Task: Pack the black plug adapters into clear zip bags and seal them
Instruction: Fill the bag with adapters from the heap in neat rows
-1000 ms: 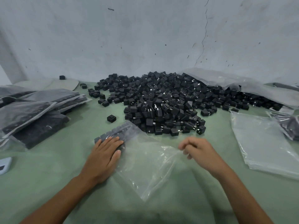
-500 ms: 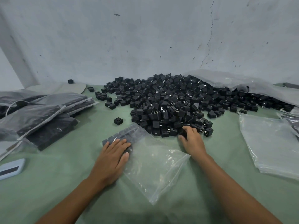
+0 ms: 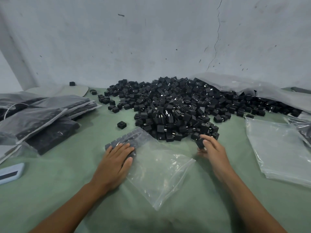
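Adapters (image 3: 201,142) pinched in my right hand (image 3: 211,148), just beside the black heap (image 3: 176,111); my left hand (image 3: 116,157) lies flat on the part-filled zip bag (image 3: 151,163) nearer me. Its limp mouth could fold and spill them. Filled bags (image 3: 42,115) lie left of the heap, spare bags (image 3: 279,148) right.

Soft, dim, even light. Faint shadows under hands (image 3: 116,163). Small shine on clear bag (image 3: 161,167). Edges bend. Mostly sharp.
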The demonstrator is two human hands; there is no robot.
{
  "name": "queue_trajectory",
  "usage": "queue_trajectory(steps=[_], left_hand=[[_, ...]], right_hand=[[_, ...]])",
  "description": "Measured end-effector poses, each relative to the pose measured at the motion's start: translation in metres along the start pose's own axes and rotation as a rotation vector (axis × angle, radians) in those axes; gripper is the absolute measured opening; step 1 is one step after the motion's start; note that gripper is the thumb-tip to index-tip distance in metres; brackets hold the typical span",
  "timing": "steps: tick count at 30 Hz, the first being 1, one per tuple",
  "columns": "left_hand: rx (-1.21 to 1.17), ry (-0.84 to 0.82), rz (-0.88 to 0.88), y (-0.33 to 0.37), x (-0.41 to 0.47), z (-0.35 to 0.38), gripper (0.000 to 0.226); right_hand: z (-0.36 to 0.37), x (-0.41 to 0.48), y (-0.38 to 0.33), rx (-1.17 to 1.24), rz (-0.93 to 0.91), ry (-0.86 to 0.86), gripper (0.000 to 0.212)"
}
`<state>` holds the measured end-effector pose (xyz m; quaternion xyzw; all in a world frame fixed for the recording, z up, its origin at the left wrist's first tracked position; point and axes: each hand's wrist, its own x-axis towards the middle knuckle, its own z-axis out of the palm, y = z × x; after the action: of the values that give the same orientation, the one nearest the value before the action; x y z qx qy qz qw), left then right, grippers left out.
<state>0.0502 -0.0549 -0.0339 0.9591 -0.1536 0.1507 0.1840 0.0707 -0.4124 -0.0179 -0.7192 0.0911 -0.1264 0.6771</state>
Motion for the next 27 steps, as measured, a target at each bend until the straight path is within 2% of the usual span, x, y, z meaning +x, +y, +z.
queue_trajectory(steps=[4,6,9,12,15,20,22,25,27], left_hand=[[0.000,-0.006,0.006,0.002,0.000,0.000,0.064],[-0.002,-0.003,0.002,0.003,0.000,0.000,0.064],[0.005,-0.003,0.002,0.003,0.001,0.000,0.065],[0.007,0.000,0.002,0.002,-0.001,0.001,0.064],[0.010,-0.009,-0.002,0.001,-0.001,0.002,0.063],[0.005,-0.010,0.003,0.001,-0.001,0.002,0.061],[0.003,-0.007,0.003,0.001,-0.002,0.002,0.060],[0.008,-0.003,0.000,0.001,-0.001,0.001,0.055],[0.003,0.003,0.003,0.001,-0.001,0.001,0.053]], right_hand=[[-0.028,-0.058,-0.001,0.133,0.081,-0.092,0.028],[-0.035,-0.087,-0.003,0.183,0.143,-0.220,0.025],[-0.027,-0.111,-0.009,0.276,0.208,-0.424,0.037],[0.003,-0.120,-0.014,0.411,0.315,-0.536,0.039],[0.043,-0.120,-0.014,0.515,0.416,-0.554,0.030],[0.105,-0.092,-0.015,0.744,0.532,-0.424,0.022],[0.126,-0.077,-0.017,0.678,0.498,-0.405,0.020],[0.152,-0.057,-0.012,0.226,0.266,-0.422,0.021],[0.162,-0.050,-0.011,0.091,0.150,-0.428,0.024]])
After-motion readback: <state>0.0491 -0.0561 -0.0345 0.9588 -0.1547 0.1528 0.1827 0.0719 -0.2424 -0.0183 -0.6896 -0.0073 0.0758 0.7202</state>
